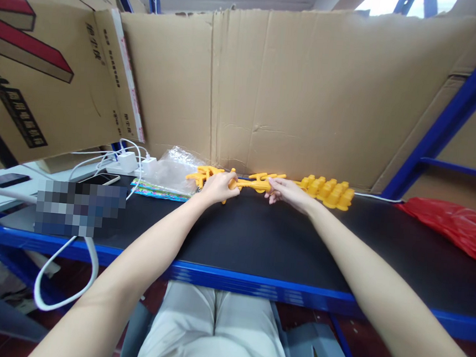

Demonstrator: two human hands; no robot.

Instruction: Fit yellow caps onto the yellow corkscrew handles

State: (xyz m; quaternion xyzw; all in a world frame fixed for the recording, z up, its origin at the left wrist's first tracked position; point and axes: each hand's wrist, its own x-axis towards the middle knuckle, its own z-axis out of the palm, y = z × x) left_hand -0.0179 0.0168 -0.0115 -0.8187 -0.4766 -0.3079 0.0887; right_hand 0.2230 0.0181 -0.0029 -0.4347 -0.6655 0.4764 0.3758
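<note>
At the back of the black tabletop, a long yellow plastic piece [249, 184] lies sideways between my two hands. My left hand [217, 188] is closed round its left end, thumb and fingers pinched together. Its right end meets the fingertips of my right hand [289, 194], which are curled in on it. Branching yellow plastic parts [200, 174] lie just behind and left of my left hand. Another yellow rod-like part [268, 176] shows behind the held piece. To the right of my right hand sits a cluster of yellow knobbed parts [329, 192]. My fingers hide both ends of the held piece.
Clear plastic bags [176, 170] lie on a colourful packet [160, 190] to the left, near white chargers [126, 162] and cables. A red plastic bag [453, 225] lies at right. Cardboard [312, 96] walls the back; a blue metal edge [253, 284] runs along the front.
</note>
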